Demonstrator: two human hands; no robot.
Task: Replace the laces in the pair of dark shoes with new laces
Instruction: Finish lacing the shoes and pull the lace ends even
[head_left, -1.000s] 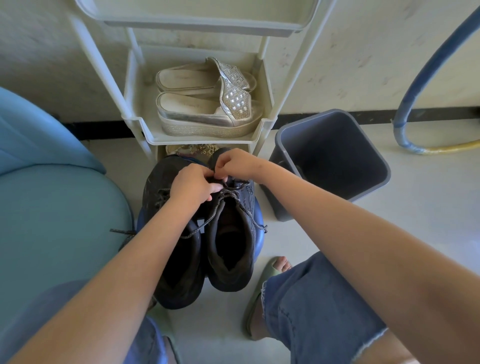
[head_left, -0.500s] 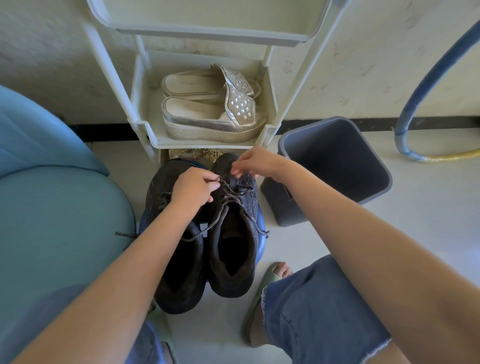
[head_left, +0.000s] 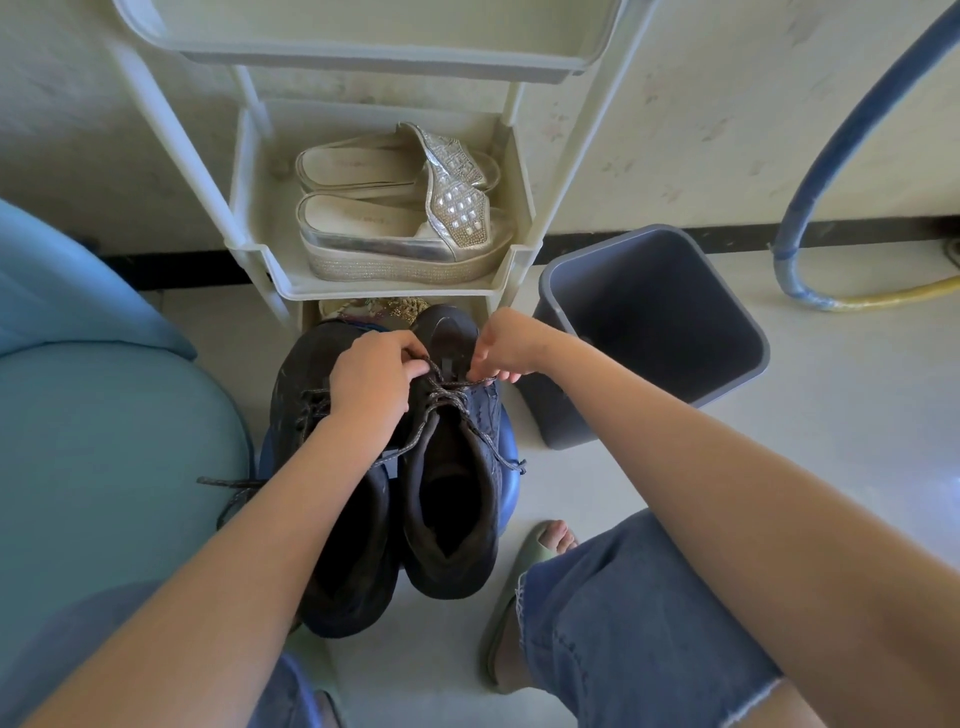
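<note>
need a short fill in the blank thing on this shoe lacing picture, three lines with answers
1. The left hand and the right hand pinch the speckled grey lace of the dark leather shoe on the ____ of the pair.
2. The silver platform sandals on the cream plastic rack number ____.
3. The curved hose by the wall is ____ in colour.
Missing words: right, two, blue.

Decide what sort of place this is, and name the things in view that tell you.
Probably a home's entryway or utility corner: a plastic shoe rack holding platform sandals, a grey waste bin, a blue hose.
</note>
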